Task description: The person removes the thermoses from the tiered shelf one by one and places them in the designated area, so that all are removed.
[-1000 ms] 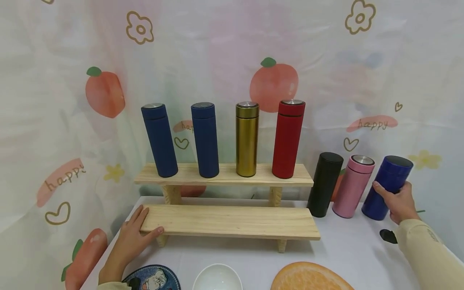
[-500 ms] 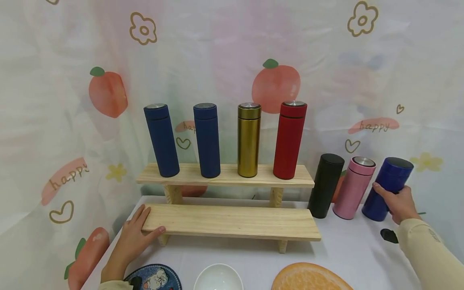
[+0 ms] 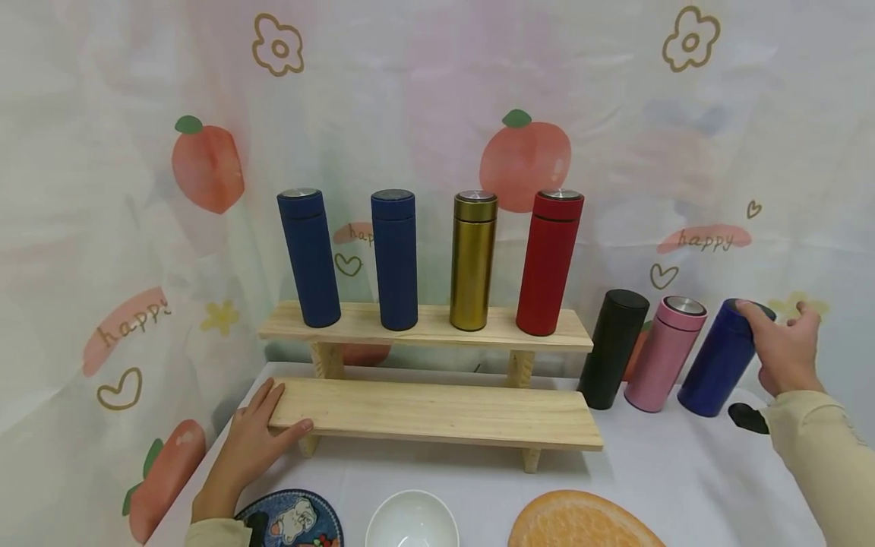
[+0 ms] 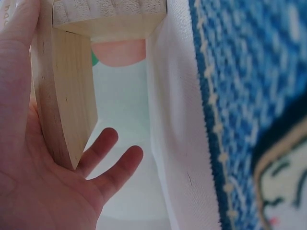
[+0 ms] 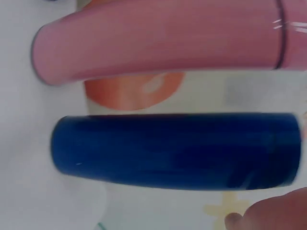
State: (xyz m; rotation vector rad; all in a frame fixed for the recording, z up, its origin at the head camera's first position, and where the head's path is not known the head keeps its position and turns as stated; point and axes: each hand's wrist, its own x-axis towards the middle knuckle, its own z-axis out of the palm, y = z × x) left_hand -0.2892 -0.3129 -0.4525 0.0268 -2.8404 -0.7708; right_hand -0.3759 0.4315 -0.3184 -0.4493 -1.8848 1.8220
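Observation:
On the right of the table stands a shiny blue thermos (image 3: 714,365), upright beside a pink thermos (image 3: 664,355) and a black thermos (image 3: 613,349). My right hand (image 3: 789,342) is at its upper right, the thumb overlapping the cap in the head view and the other fingers loose. In the right wrist view, that hand shows at the lower right corner with a gap to the blue thermos (image 5: 172,151). My left hand (image 3: 249,444) rests on the left end of the wooden shelf's lower board (image 3: 437,414), thumb along the front edge, fingers extended; the left wrist view shows two straight fingers (image 4: 117,172) past the board's end.
On the upper board (image 3: 431,323) stand two dark blue thermoses (image 3: 396,262), a gold thermos (image 3: 474,262) and a red thermos (image 3: 550,262). A blue patterned mat (image 3: 317,509), a white bowl (image 3: 412,524) and an orange-slice mat (image 3: 581,524) lie in front.
My right hand has let go of the blue thermos's side and moved up and right to its cap. The thermos stays standing. My left hand keeps its place on the lower board.

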